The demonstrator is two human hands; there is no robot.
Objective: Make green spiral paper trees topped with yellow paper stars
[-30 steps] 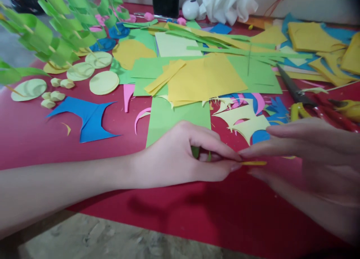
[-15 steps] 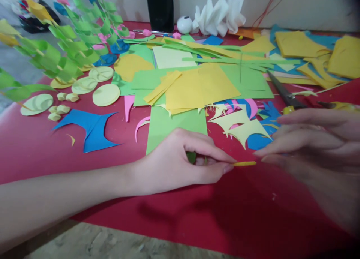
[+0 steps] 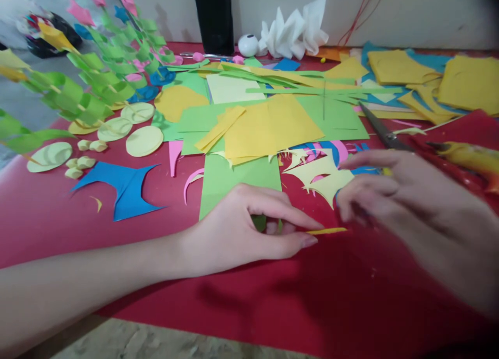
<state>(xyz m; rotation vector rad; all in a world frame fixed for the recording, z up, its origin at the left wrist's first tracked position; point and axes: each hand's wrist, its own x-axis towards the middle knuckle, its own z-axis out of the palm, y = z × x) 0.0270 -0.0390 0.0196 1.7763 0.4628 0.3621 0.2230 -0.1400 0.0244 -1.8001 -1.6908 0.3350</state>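
Between the thumb and forefinger of my left hand (image 3: 253, 224) is a narrow yellow paper strip (image 3: 331, 230), its free end pointing right, just above the red tabletop (image 3: 241, 296). Just right of that end hovers my right hand (image 3: 397, 208), slightly blurred, its forefinger stretched out and the other fingers bent; I see nothing in it. Pale yellow paper offcuts (image 3: 327, 174) lie beyond its fingertips. A green paper sheet (image 3: 237, 177) lies partly under my left hand.
Scissors (image 3: 382, 128) and a yellow-handled tool (image 3: 468, 159) lie at the right. Yellow paper (image 3: 273, 128) is stacked mid-table. Blue paper scrap (image 3: 128, 187), pale discs (image 3: 144, 141) and green paper stems (image 3: 81, 94) are on the left. A black upright object (image 3: 213, 21) stands at the back.
My right hand has moved left and its fingers have bent more. My left hand still pinches the yellow strip. The view has shifted slightly.
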